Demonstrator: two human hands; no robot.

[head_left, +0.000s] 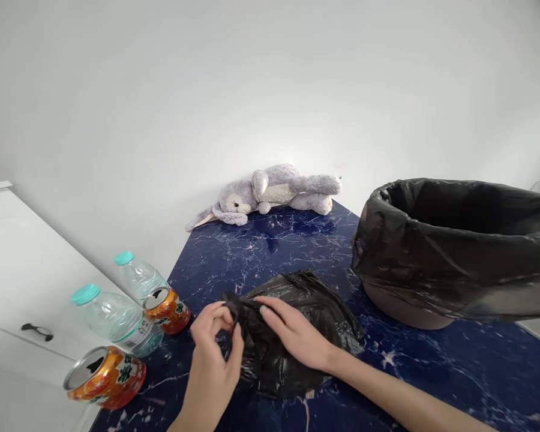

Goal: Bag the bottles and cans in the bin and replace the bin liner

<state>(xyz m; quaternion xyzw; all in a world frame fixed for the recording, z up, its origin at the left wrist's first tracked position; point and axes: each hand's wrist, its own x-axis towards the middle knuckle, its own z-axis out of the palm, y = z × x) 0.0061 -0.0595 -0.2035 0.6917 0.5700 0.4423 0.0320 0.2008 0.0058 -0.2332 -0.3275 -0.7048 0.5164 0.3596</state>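
Note:
A crumpled black plastic bag point(297, 336) lies on the dark blue marble-patterned table point(274, 246) in front of me. My left hand point(213, 360) pinches the bag's gathered left end between thumb and fingers. Across the top of the bag rests my right hand point(292, 333), fingers stretched toward that same gathered end and pressing the plastic down.
A bin lined with a black bag point(459, 246) stands at the right. Two orange drink cans point(104, 377) point(167, 309) and two clear bottles with teal caps point(114, 315) point(137, 276) lie at the table's left edge. A grey plush rabbit point(270, 193) lies by the wall. A white cabinet point(22, 288) is left.

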